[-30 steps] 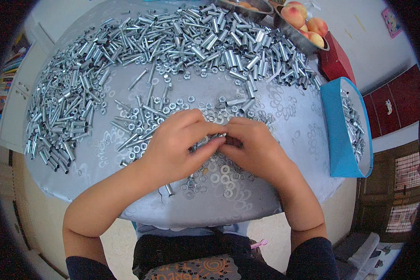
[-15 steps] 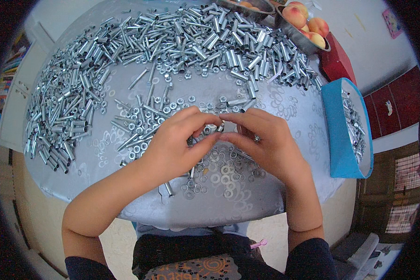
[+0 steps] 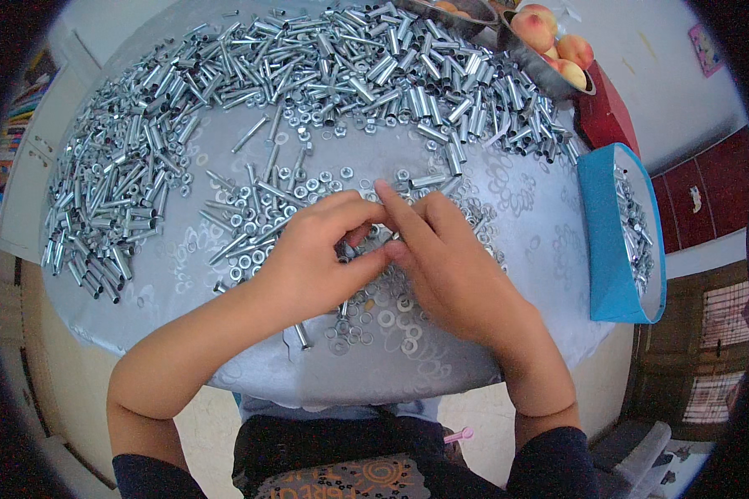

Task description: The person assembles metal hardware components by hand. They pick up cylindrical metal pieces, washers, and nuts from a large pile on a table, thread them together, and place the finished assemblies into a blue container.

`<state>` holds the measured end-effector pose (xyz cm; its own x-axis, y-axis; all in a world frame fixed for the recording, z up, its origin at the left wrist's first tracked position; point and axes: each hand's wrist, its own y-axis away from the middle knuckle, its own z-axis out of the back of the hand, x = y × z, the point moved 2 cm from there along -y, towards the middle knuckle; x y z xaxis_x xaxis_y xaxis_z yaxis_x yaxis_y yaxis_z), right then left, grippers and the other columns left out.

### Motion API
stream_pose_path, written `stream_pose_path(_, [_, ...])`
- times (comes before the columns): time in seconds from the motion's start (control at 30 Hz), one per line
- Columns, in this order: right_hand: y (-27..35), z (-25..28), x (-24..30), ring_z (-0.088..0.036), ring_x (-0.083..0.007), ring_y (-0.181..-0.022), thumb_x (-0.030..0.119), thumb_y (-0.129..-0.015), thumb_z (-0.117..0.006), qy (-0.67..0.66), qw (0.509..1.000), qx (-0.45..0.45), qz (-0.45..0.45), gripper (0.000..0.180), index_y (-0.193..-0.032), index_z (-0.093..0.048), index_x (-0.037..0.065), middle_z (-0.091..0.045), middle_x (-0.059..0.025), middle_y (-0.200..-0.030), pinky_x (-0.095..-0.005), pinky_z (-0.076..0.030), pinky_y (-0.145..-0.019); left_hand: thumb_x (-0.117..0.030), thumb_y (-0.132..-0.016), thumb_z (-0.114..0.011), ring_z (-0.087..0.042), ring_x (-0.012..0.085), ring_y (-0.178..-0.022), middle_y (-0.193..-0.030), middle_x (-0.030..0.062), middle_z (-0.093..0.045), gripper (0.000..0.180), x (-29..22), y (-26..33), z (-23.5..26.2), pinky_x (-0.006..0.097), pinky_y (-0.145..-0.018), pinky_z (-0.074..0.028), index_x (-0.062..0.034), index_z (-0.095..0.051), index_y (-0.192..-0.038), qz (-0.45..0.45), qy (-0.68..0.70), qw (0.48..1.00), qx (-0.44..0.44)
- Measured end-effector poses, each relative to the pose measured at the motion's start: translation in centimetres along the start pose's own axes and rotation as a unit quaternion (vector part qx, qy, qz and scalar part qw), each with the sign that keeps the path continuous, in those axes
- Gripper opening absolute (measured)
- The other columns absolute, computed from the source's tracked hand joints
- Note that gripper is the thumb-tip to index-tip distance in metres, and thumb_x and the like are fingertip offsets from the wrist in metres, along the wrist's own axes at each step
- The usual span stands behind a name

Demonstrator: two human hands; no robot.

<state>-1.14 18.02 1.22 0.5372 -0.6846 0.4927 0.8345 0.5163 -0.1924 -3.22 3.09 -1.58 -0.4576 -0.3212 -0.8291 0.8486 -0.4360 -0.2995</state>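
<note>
Over the near middle of the table my left hand (image 3: pixel 312 254) pinches with thumb and forefinger. A bit of shiny metal shows at its fingertips, mostly hidden; I cannot tell its exact kind. My right hand (image 3: pixel 462 270) meets it there, thumb against the left fingertips and forefinger stretched across the top. Flat washers (image 3: pixel 386 319) lie scattered beneath both hands. To the left of the fingers are loose hex nuts (image 3: pixel 324 176) and several bolts (image 3: pixel 250 245). One bolt (image 3: pixel 302 335) lies by the near edge, below my left wrist.
A wide heap of metal sleeves and bolts (image 3: pixel 362 87) curves along the far and left sides of the silvery tablecloth (image 3: pixel 549 237). At right stands a blue box (image 3: pixel 603 249) holding metal parts. Peaches (image 3: pixel 534 32) sit in a metal bowl (image 3: pixel 549 76) beside a red box (image 3: pixel 605 121).
My right hand has turned and tipped forward, its forefinger now reaching over the left fingertips. My left hand has barely moved. The small metal part is more covered.
</note>
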Motion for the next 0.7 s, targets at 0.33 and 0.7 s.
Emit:
stream_pose_path(0.33, [-0.1, -0.3, -0.3, -0.045, -0.0236, -0.077, 0.007, -0.080, -0.055, -0.068, 0.997, -0.026, -0.018, 0.057, -0.131, -0.030, 0.000, -0.044, -0.0135, -0.086, -0.0295, -0.038, -0.073, -0.007, -0.065, -0.063, -0.046, 0.0201, -0.060, -0.065, 0.0077, -0.045, 0.022, 0.0, 0.0, 0.1, 0.031, -0.056, -0.039, -0.0024, -0.058, -0.086, -0.012, -0.002, 1.000, 0.008])
stream_pose_path(0.7, [0.5, -0.5, -2.3, -0.052, -0.0255, -0.087, 0.009, -0.074, -0.063, -0.179, 0.983, 0.015, -0.039, 0.048, -0.117, -0.045, 0.001, -0.054, -0.0157, -0.102, -0.0325, -0.042, -0.075, -0.008, -0.067, -0.066, -0.042, 0.0151, -0.057, -0.063, 0.0041, -0.043, 0.022, 0.2, 0.1, 0.8, 0.028, -0.052, -0.034, -0.0042, -0.060, -0.088, -0.042, -0.021, 0.999, -0.004])
